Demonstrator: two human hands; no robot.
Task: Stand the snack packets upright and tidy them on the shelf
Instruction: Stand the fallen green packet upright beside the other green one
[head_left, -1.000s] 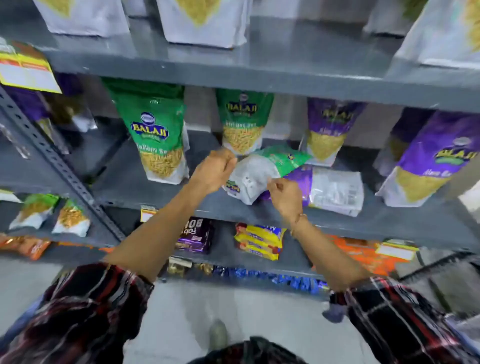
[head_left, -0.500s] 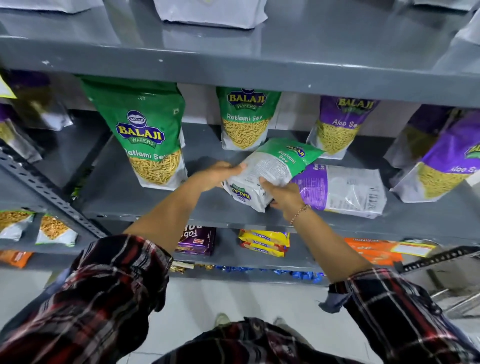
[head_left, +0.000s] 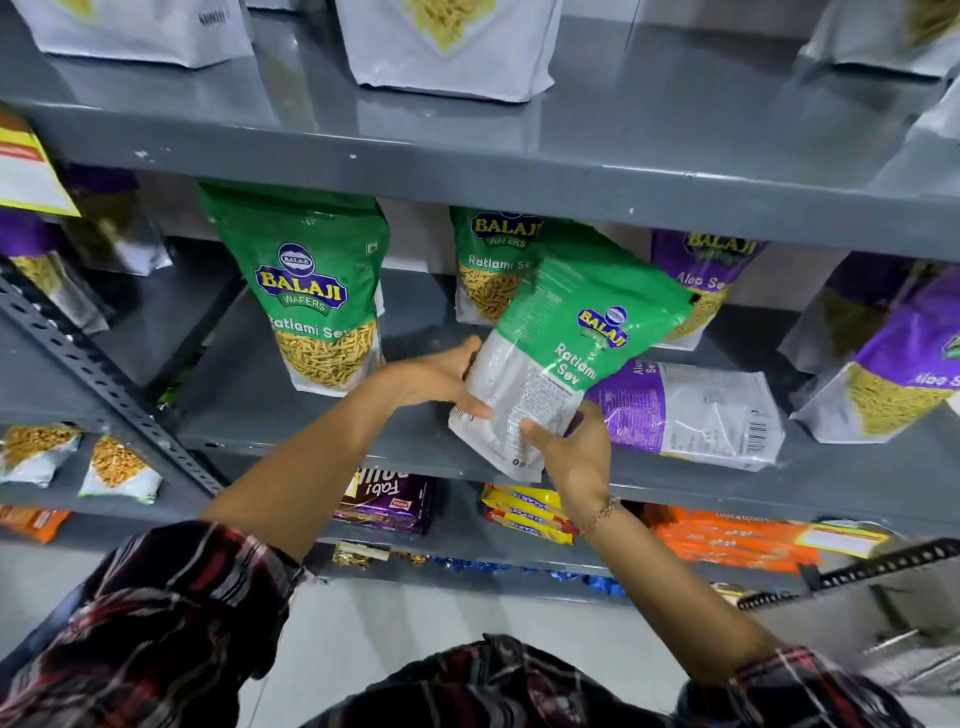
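A green and white Ratlami Sev packet (head_left: 566, 353) is tilted up off the grey middle shelf (head_left: 291, 415), its back facing me. My left hand (head_left: 441, 379) grips its lower left side and my right hand (head_left: 571, 452) holds its bottom corner. Under it, to the right, a purple Aloo Sev packet (head_left: 696, 410) lies flat on the shelf. Two green packets stand upright: a big one (head_left: 311, 291) at the left and one (head_left: 488, 265) behind the held packet. A purple packet (head_left: 711, 270) stands at the back.
More purple packets (head_left: 893, 364) lean at the right end. The upper shelf (head_left: 467, 171) hangs low above the packets and carries white packet bottoms. Biscuit packs (head_left: 530, 514) and orange packs (head_left: 727, 535) lie on the lower shelf. A slotted steel upright (head_left: 104, 374) slants at left.
Both hands have lifted the green packet from lying flat to a steep tilt, its top now risen toward the upper shelf. The camera has moved closer.
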